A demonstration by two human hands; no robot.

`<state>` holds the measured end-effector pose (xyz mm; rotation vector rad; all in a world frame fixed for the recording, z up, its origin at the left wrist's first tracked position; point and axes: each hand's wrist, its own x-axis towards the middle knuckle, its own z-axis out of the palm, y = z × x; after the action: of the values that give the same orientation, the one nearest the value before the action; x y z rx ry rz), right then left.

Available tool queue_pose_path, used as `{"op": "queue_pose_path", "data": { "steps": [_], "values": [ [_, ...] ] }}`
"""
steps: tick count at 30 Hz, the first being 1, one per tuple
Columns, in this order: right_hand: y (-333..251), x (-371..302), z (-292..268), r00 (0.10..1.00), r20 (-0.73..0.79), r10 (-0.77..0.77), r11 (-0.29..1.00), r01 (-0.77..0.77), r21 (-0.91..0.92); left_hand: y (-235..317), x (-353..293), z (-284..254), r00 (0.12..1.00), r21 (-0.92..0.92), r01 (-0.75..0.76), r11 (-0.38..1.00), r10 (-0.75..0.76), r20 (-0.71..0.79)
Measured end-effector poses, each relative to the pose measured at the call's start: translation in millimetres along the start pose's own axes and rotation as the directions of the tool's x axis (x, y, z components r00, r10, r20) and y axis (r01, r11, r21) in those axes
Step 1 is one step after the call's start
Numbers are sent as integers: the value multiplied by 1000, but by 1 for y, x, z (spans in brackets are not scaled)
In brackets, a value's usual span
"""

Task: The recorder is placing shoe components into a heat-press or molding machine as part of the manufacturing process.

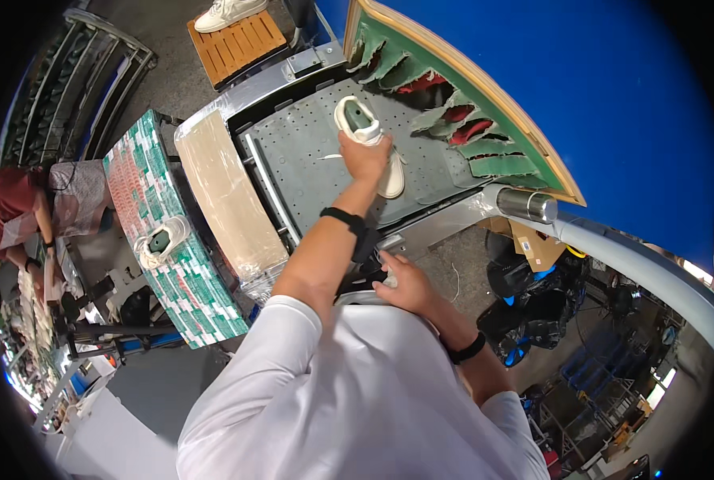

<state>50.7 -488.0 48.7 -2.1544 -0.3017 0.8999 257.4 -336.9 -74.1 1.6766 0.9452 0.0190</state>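
My left hand (pixel 366 158) grips a cream lace-up shoe (pixel 390 182) around its middle. The shoe rests on, or just above, a grey perforated conveyor bed (pixel 293 168), toe toward me. Something green, likely a shoe last, fills its opening. A pale lace sticks out beside my hand. Close to my body, my right hand (pixel 409 286) hovers by the bed's near edge, thumb and forefinger apart; a small pale patch shows between them, too unclear to name. To the left, a second cream shoe (pixel 161 242) with a green insert lies on a tape-covered board (pixel 153 188).
Torn green and red flaps hang in a wood-edged opening (pixel 485 104) beside a blue panel (pixel 613 104). A beige wrapped pad (pixel 229 192) borders the bed. Another white shoe (pixel 229 12) stands on a slatted wooden board (pixel 237 44). A co-worker's arm (pixel 45 220) shows far left.
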Motion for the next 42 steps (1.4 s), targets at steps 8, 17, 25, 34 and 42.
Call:
{"op": "queue_pose_path", "data": {
  "steps": [8, 17, 25, 34, 42],
  "values": [
    [-5, 6, 3, 1000, -23, -4, 995, 6, 104, -35, -7, -126, 914, -176, -2, 984, 73, 399],
    [-8, 32, 55, 1000, -6, -18, 971, 19, 238, -50, -44, -205, 754, 424, -626, 654, 371, 542],
    [-8, -17, 54, 970, -86, 229, 938, -196, 285, -84, -51, -167, 699, 388, -585, 712, 201, 686],
    [54, -14, 18, 888, -243, 391, 744, -149, 651, -98, -35, -172, 617, 389, -610, 691, 105, 780],
    [33, 45, -43, 908, -213, 361, 628, -67, 776, -78, -38, -173, 574, 179, -197, 964, -35, 818]
  ]
}}
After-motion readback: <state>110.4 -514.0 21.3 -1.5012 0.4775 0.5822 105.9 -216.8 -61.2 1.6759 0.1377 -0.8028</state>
